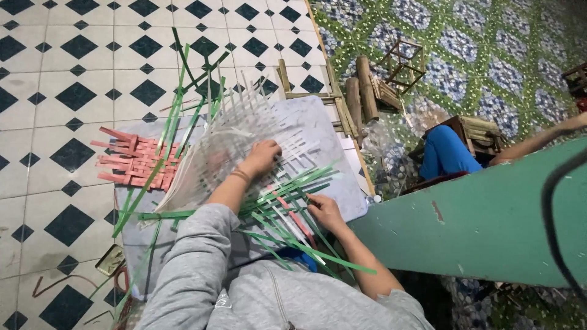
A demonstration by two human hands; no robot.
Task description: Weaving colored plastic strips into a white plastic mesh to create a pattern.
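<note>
Flatly, left hand (264,156) presses open on white woven strip mat (235,143); right hand (324,211) grip pinches flat green strips (293,183).

— Left arm, report.
— I see the left arm in a grey sleeve pushed up to the elbow, forearm bare and stretched forward, a band at the wrist. Left hand (264,154) lies palm down, fingers curled.
— Right?
— Right forearm bare, angled inward. Right hand (324,209) sits nearer the body, fingertips pinched together, knuckles up.
</note>
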